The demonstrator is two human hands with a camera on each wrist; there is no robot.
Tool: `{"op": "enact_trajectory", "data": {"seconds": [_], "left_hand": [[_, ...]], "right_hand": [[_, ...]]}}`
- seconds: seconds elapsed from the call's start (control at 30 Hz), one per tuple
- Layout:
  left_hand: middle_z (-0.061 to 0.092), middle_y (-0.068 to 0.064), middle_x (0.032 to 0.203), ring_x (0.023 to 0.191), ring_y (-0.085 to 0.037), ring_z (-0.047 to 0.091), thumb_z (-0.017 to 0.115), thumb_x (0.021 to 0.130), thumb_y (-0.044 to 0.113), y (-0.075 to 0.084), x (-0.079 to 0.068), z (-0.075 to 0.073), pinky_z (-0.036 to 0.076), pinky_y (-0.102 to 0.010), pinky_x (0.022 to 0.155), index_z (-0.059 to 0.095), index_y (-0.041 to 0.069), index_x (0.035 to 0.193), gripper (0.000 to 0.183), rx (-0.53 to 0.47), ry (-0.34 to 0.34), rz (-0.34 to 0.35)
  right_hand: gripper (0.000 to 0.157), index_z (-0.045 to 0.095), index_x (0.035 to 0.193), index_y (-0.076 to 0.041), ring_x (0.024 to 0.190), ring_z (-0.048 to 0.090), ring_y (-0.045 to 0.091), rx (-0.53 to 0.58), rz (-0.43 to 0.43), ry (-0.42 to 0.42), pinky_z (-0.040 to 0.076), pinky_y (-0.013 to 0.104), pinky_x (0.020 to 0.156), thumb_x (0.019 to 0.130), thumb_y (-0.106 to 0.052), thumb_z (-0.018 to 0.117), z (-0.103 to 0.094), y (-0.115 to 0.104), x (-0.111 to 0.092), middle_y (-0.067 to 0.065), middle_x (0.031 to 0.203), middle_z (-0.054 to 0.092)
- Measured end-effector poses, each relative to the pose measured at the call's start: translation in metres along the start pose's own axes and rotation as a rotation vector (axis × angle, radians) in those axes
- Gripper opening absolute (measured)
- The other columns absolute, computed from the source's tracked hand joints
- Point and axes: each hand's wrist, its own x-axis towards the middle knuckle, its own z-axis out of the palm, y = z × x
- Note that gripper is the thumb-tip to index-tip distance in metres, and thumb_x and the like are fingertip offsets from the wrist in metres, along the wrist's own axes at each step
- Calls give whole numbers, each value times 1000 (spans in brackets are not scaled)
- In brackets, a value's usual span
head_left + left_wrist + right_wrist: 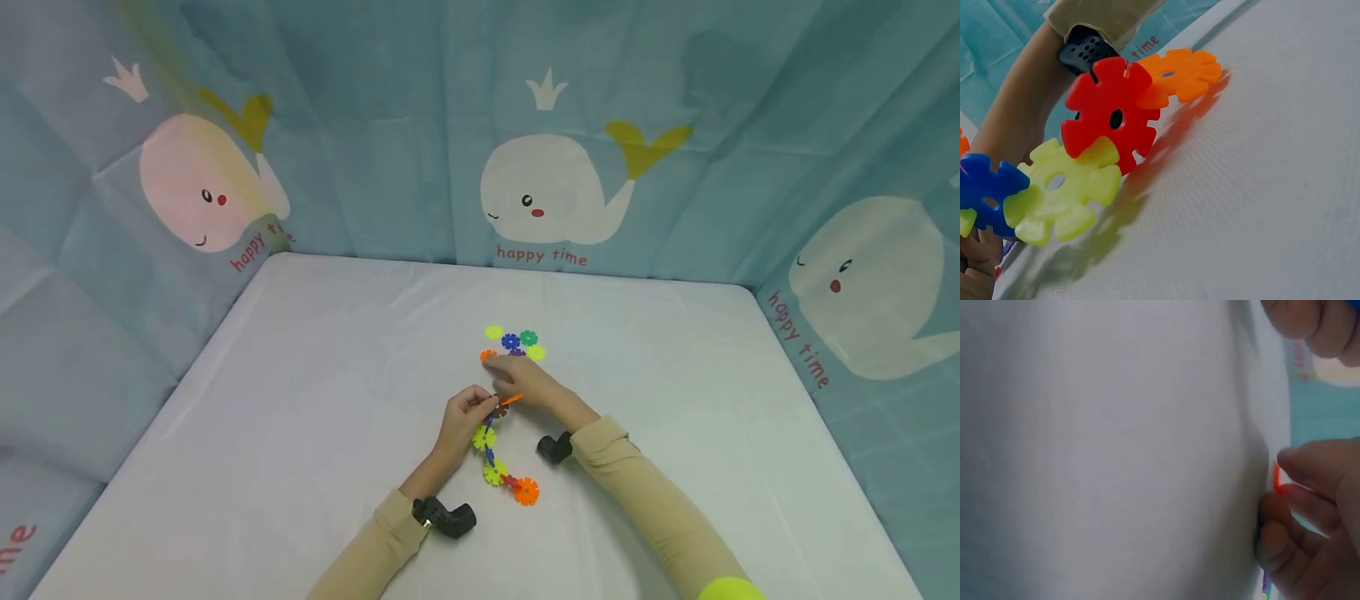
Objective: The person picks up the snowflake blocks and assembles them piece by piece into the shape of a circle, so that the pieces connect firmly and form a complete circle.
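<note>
My left hand (459,421) pinches the upper end of a chain of slotted plastic snowflake discs (483,437). The chain curves down from the fingertips through yellow and blue discs to a red disc (1113,115) and an orange end disc (527,491). At its top, near the fingertips, are a brown disc (501,410) and a tilted orange disc (512,400). Beyond it, my right hand (525,382) reaches a fingertip onto a loose orange disc (488,355), its thumb apart from that disc. In the right wrist view, thumb and finger stand on either side of the orange disc (1277,475).
Loose discs lie past the right hand: yellow (493,332), blue (511,342), green (528,337), another yellow (536,353) and a partly covered purple one (517,354). A white cloth covers the table (300,400). Blue whale-print curtains (390,183) surround its far sides.
</note>
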Motion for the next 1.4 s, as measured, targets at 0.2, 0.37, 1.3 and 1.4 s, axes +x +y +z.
{"op": "enact_trajectory", "data": {"seconds": [0.2,0.37,1.3,1.4], "left_hand": [[57,-8,68,56,-12,45,56,87,1,4,-1,0,36,-19,51,54,-12,79,15,-4,-7,-20],[62,-8,73,62,-12,51,58,86,2,2,-1,2,41,-19,55,57,-13,83,15,3,-45,-49],[62,-10,73,58,-7,48,58,85,1,4,-2,2,38,-17,52,59,-14,83,15,52,-73,-10],[63,-11,75,60,-8,51,58,85,0,3,-1,2,40,-17,54,58,-14,83,15,35,-73,-14]], "right_hand": [[30,59,112,0,74,51,16,11,-80,96,42,24,69,82,0,58,4,4,-6,9,106,60],[40,50,123,2,115,44,24,-23,-118,99,34,35,93,85,-6,58,8,7,-9,13,126,48],[42,56,113,8,51,37,8,181,87,453,35,23,51,76,-5,69,23,7,-21,24,114,53],[35,57,112,7,49,35,10,160,107,466,34,24,50,79,-4,65,23,7,-24,21,109,58]]}}
